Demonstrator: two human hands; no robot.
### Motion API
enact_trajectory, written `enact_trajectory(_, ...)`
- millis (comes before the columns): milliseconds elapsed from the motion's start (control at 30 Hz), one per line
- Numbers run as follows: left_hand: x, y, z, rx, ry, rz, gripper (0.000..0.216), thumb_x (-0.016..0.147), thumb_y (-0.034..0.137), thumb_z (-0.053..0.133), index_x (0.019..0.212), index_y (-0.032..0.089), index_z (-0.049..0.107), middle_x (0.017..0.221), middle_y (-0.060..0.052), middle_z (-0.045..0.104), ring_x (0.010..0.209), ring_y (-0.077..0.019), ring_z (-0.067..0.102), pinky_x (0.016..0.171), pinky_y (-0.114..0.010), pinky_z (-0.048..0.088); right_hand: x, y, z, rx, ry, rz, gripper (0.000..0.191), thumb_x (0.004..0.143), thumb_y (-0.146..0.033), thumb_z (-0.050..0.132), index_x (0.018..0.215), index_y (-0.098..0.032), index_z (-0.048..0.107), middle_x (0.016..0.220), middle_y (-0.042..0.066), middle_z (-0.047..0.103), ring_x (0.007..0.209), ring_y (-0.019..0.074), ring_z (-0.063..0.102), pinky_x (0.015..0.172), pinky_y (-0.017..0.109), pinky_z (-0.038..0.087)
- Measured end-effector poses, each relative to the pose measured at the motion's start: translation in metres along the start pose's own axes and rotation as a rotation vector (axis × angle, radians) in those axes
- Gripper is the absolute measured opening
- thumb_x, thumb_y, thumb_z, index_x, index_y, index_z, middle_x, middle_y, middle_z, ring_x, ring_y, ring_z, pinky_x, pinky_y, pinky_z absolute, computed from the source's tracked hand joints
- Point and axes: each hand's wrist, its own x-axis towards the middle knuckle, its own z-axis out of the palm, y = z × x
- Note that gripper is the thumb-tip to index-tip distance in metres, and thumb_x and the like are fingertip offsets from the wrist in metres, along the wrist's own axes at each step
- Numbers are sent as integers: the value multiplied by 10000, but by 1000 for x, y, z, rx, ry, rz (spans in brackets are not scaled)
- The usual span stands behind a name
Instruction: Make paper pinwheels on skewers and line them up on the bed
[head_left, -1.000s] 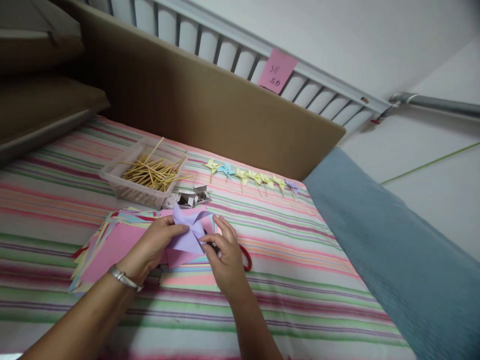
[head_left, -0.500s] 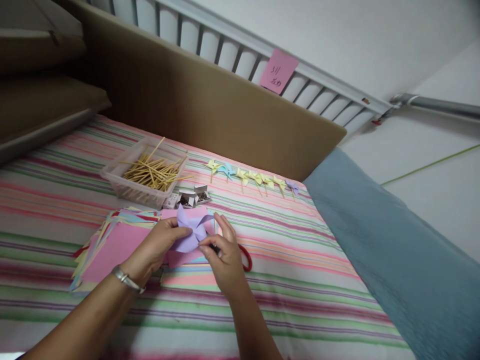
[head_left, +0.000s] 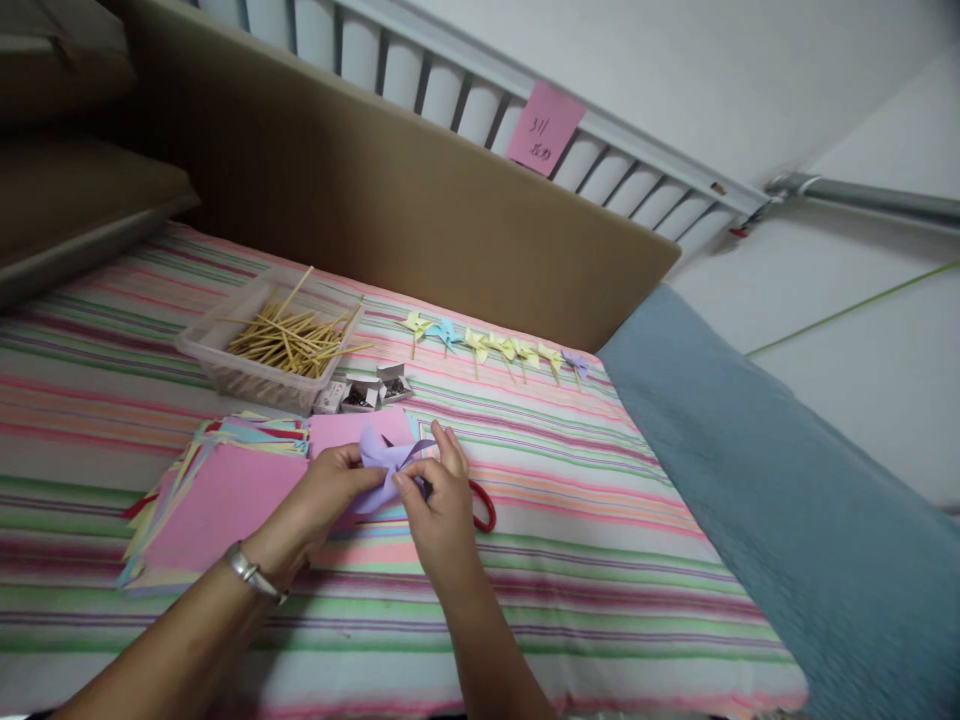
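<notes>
A purple paper pinwheel [head_left: 381, 452], its corners folded toward the centre, is held between my two hands above the stacked paper. My left hand [head_left: 337, 485] grips its left side, thumb on top near the centre. With thumb and index finger, my right hand [head_left: 439, 490] pinches a folded part by the middle; its other fingers reach up along the right side. Under the pinwheel lies pink paper [head_left: 330, 430]. Beside my right hand, a red scissors handle [head_left: 484, 507] shows; the rest of the scissors is mostly hidden.
A clear plastic box [head_left: 202, 345] of wooden sticks [head_left: 289, 338] stands behind the coloured paper stack [head_left: 225, 500]. Small open boxes [head_left: 361, 395] hold tiny dark pieces. Several finished pinwheels [head_left: 476, 345] line the back, before a cardboard panel [head_left: 420, 210]. Striped cloth [head_left: 585, 600] covers the table.
My right thumb and index finger have moved in to the pinwheel's centre, bringing a folded part with them. My left hand keeps its grip. The whole view has shifted slightly.
</notes>
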Motion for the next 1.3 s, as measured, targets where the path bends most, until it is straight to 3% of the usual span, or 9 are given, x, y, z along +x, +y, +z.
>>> enact_trajectory(800,-2,1,0,-46,-101,-40,211,550,222,756,735,128,717,698,-46,723,614,-170,610,619,-260,441,-1,-4,2,-37,21,34,106,772,-142,593,696,-205,630,1377,106,469,1343,264,301,1060,472,274)
enact_trajectory(933,2,0,-6,-31,-69,5,180,565,234,748,707,130,713,677,-44,719,624,-182,620,627,-265,438,5,-4,-8,166,118,167,84,800,-224,583,791,-207,664,1280,96,554,1233,244,444,1019,407,330)
enact_trajectory(1033,3,1,-8,-64,-49,12,203,567,242,756,727,125,715,677,-52,724,623,-181,626,643,-269,449,10,0,-13,477,151,405,168,794,-329,591,871,-188,641,1010,72,661,972,212,586,865,344,435)
enact_trajectory(1167,-1,3,-3,-97,-65,34,240,562,231,771,769,123,719,698,-55,733,651,-178,638,686,-270,467,9,1,-7,915,-63,600,279,660,-340,716,855,-153,648,774,15,649,736,154,593,732,272,450)
enact_trajectory(1300,-18,2,5,-79,-109,76,241,558,257,775,750,126,711,664,-50,724,623,-187,638,685,-296,481,-2,-9,-2,1025,-179,627,304,562,-283,743,818,-131,681,726,17,656,683,152,584,683,270,444)
